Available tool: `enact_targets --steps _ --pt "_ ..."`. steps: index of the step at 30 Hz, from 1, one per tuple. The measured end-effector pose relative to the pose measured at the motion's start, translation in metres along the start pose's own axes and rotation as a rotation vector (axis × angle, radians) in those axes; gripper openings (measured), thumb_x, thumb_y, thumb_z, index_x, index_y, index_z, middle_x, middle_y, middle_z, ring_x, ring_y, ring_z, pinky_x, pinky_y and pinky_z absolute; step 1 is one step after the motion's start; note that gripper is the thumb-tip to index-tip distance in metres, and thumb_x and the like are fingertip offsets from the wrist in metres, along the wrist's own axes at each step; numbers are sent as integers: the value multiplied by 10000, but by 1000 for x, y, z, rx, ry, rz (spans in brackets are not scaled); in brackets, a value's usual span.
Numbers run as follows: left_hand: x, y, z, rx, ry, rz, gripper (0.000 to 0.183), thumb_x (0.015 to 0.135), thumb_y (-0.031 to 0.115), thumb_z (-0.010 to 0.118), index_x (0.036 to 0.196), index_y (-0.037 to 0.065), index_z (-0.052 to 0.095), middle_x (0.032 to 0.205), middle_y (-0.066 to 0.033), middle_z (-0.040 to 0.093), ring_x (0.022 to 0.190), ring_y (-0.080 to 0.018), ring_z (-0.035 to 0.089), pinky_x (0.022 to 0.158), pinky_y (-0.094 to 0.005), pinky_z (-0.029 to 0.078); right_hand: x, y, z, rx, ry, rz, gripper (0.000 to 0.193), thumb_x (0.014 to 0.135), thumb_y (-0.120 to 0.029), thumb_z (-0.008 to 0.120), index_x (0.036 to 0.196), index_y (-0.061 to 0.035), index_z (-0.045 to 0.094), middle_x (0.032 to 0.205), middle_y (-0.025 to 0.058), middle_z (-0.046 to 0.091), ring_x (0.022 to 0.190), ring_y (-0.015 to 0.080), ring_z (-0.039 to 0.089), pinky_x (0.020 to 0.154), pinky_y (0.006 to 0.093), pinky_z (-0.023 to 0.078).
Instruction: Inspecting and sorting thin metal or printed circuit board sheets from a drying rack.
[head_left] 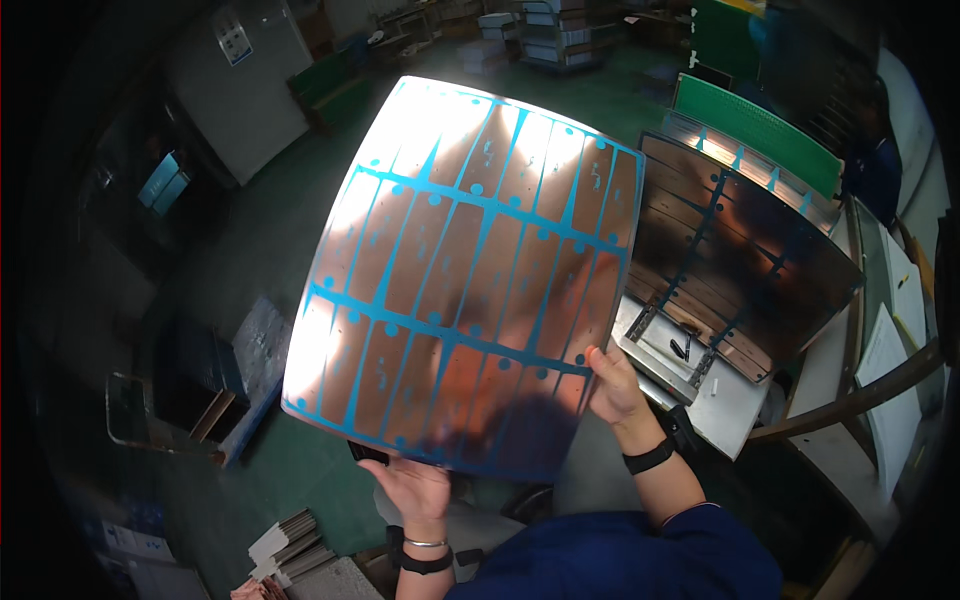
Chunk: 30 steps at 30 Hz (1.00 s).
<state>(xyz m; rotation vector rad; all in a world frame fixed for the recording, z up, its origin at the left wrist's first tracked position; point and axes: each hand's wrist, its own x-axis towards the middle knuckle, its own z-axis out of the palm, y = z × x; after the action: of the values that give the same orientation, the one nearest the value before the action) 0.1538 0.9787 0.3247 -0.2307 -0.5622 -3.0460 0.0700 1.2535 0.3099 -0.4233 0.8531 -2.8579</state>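
Right hand (615, 388) is pinching, left hand (416, 490) supporting (closure hidden), a likely stiff, slippery sheet (455, 270) by its edges, probably the safest holds.

A workshop, shown by copper-coloured panels (465, 270) and a green floor (270, 250).

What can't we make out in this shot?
All in the head view:
- Left hand fingers: hidden by the copper-coloured sheet, so their grip is unclear.
- Right hand: fingers behind the sheet hidden by it; the thumb shows in front.
- The sheet's far face: turned away.
- Co-worker at right: lost in shadow and blur, hands not discernible.
- Stacked pieces, lower left: cut off by the lower edge.
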Motion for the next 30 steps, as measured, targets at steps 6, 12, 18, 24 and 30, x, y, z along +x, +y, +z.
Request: enact_targets --steps 6,12,18,24,30 --pt "5 -22 -27 260 260 -46 322 881 361 573 1109 135 596 1264 -96 521 1144 -282 502 973 -480 401 -26 -1 0 36 -93 99 310 930 -75 473 1240 -67 450 1174 85 551 1039 224 573 856 383 501" --pt "-8 18 -22 388 338 5 318 907 267 558 1157 76 519 1103 -54 589 1004 -209 579 869 -403 489 -65 -123 -11 -156 262 -420 513 968 -328 377 1364 -7 321 1183 184 564 1008 253 599 856 368 505" --pt "-18 32 -26 597 407 1 227 884 176 608 1070 56 555 908 2 612 818 -72 580 721 -227 474 -133 -151 -35 -544 333 -150 535 972 -374 380 1346 8 366 923 159 660 704 118 642 534 183 472" --pt "-24 22 -11 849 427 -82 137 883 189 612 916 58 590 797 11 576 728 -79 518 692 -214 397 -155 -132 -24 -939 458 -200 460 956 -283 468 1293 29 445 1100 122 612 978 143 580 835 251 453" --pt "-31 27 -17 882 378 -145 218 888 171 605 1057 37 574 888 15 603 774 -44 552 678 -174 447 -175 -123 -27 -844 498 -204 424 943 -235 501 1259 48 479 1170 125 580 1070 164 540 922 280 410"
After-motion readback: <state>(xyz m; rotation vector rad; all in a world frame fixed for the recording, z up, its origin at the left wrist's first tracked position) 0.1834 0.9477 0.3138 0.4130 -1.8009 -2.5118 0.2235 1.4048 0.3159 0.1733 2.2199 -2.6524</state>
